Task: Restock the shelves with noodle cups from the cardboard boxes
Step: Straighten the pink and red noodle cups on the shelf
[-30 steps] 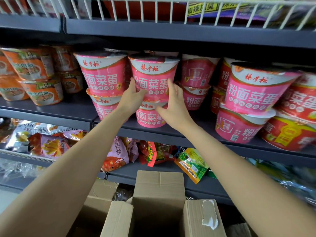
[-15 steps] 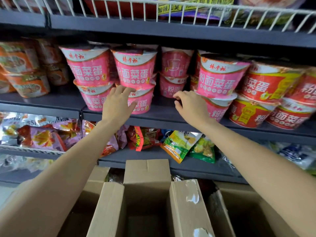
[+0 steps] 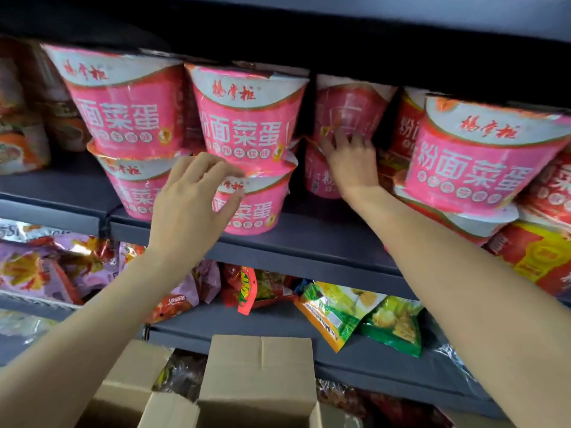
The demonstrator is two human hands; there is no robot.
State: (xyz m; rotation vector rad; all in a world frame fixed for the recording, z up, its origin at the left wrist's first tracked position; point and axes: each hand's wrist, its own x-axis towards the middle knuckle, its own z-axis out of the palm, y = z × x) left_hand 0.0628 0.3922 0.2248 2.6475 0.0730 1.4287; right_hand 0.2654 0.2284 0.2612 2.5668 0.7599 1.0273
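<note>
Grey store shelving [image 3: 309,242] holds stacked pink noodle cups [image 3: 247,118], light, thin-walled and best taken by the sides, as the left hand [image 3: 188,208] hovers loosely curled and empty and the right hand [image 3: 352,168] spreads its fingers against a rear cup [image 3: 346,106].

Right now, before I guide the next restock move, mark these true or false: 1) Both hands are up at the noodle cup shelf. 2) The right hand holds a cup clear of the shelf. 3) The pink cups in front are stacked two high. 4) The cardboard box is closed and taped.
1) True: the left hand and right hand reach among the pink noodle cups.
2) False: its fingers lie on cups set back on the shelf; nothing is lifted.
3) True.
4) False: the cardboard box has its flaps open.
</note>
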